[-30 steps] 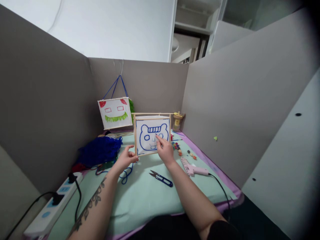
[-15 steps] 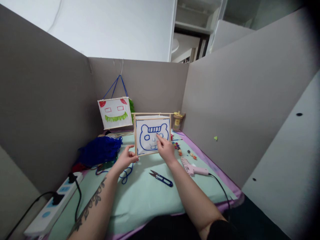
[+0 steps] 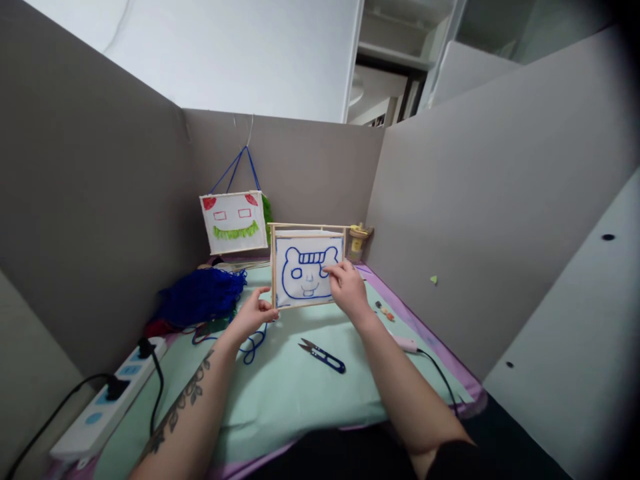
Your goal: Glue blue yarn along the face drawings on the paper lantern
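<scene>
A box-like paper lantern [image 3: 310,263] with a thin wooden frame is held up above the table. Its front panel carries an animal face in blue outline, with fainter lines for nose and mouth. My left hand [image 3: 255,312] grips the lantern by its lower left corner. At the panel's right side, my right hand [image 3: 349,288] has its fingers drawn together, the tips touching or very near the face's right eye. Whether a small thing is pinched there cannot be made out. Blue thread snips [image 3: 323,356] lie on the table below the lantern.
Blue yarn [image 3: 200,297] is heaped at the left, near a power strip [image 3: 113,400]. A pink glue gun [image 3: 406,344] is partly behind my right arm. Another decorated panel [image 3: 235,223] hangs at the back. Grey partitions [image 3: 465,200] enclose the table.
My right hand has moved right, from the middle of the face to its right eye, and its pointing finger has drawn in. My left hand keeps its grip on the lantern.
</scene>
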Motion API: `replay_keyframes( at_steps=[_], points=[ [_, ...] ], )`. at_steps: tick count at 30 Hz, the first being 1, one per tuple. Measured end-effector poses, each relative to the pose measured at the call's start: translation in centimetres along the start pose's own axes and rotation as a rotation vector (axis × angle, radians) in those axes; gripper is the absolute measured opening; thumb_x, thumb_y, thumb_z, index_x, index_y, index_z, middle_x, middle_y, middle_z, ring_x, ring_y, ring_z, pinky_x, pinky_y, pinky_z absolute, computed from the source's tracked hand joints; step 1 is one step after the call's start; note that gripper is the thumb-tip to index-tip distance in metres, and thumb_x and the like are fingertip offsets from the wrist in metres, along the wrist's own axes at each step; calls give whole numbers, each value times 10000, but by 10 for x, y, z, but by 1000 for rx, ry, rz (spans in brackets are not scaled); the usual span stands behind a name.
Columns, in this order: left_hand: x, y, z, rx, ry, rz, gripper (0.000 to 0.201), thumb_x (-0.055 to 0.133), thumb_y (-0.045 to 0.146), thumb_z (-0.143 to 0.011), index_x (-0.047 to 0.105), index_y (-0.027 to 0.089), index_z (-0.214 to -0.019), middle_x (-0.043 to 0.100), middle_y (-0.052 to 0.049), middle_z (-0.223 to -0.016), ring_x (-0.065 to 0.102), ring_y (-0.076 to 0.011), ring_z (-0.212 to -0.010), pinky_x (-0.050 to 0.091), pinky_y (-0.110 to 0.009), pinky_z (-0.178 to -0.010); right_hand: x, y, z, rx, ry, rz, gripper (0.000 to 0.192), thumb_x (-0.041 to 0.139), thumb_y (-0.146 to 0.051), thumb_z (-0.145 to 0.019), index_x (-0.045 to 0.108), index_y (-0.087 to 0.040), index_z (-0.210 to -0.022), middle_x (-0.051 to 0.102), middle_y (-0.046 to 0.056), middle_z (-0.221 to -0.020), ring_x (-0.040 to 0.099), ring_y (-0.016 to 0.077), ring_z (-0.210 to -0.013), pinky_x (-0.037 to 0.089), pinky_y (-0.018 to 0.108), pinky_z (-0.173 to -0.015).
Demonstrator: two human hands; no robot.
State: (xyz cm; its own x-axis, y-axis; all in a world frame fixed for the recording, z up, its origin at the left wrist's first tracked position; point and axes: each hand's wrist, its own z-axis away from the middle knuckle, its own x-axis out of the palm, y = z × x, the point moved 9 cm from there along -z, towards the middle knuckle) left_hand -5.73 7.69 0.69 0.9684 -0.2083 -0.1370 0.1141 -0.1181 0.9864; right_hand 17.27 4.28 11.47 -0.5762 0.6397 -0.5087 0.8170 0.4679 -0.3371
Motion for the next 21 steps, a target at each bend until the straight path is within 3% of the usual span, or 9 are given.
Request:
replay_keyframes(
  at_steps=[7, 9, 14, 21],
  points=[
    [0, 1, 1, 21, -16, -15, 711, 699, 262, -648, 332, 146, -1246, 527, 77, -587, 619, -154, -635, 477, -265, -609, 20, -7, -17, -172, -197, 240, 441, 488, -47, -740, 688, -275, -1059, 505, 83, -967, 438, 214, -907, 392, 299, -730],
    [0, 0, 1, 24, -18, -14, 708, 697, 266, -651, 330, 151, -1245, 532, 74, -599, 619, -153, -638, 477, -267, -612, 18, -4, -18, -153, -183, 273, 418, 493, -51, -736, 695, -264, -1034, 505, 87, -953, 431, 217, -895, 384, 300, -720],
    [1, 0, 1, 14, -11, 3, 728, 720, 270, -627, 343, 151, -1239, 531, 72, -598, 620, -156, -631, 478, -270, -606, -6, 7, -17, -35, 2, 258, 306, 462, -60, -756, 708, -202, -869, 505, 86, -883, 424, 222, -885, 384, 323, -780],
    [1, 2, 2, 12, -5, 7, 742, 719, 272, -625, 340, 136, -1248, 535, 70, -590, 615, -155, -629, 484, -274, -615, 11, 2, -21, -131, -124, 228, 375, 483, -61, -735, 703, -236, -983, 501, 86, -943, 416, 219, -885, 381, 319, -775]
  ],
)
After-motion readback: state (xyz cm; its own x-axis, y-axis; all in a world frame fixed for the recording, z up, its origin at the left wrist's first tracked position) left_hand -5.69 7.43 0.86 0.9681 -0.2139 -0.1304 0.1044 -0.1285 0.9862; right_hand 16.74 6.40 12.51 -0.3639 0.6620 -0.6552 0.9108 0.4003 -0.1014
